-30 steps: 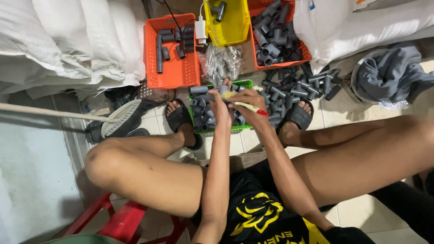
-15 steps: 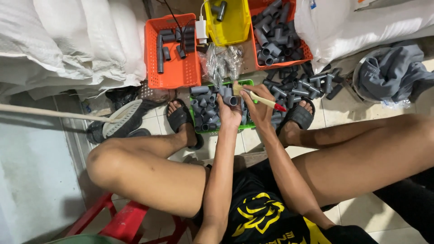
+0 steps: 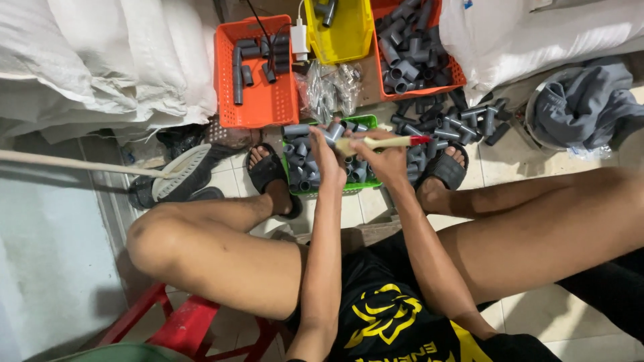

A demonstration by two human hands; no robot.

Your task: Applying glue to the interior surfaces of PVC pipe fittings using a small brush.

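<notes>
My left hand [image 3: 327,155] grips a short grey pipe fitting [image 3: 333,131] above the green basket [image 3: 365,121]. My right hand [image 3: 381,155] holds a small brush [image 3: 382,141] with a pale wooden handle and a red end, lying level with its bristle end at the fitting. The green basket between my sandalled feet holds several grey pipe pieces [image 3: 300,157]. Both forearms reach forward between my bare knees.
An orange basket [image 3: 258,100], a yellow basket [image 3: 349,33] and a second orange basket [image 3: 416,40] hold grey pipe pieces. Loose pipe pieces [image 3: 463,121] lie on the tiled floor. White sacks [image 3: 100,53], a clear plastic bag [image 3: 329,87], a long stick [image 3: 74,163], grey cloth [image 3: 583,107] and a red stool [image 3: 174,328].
Both hands have shifted slightly over the green basket. The brush has swung from a downward slant to level, its red end now pointing right.
</notes>
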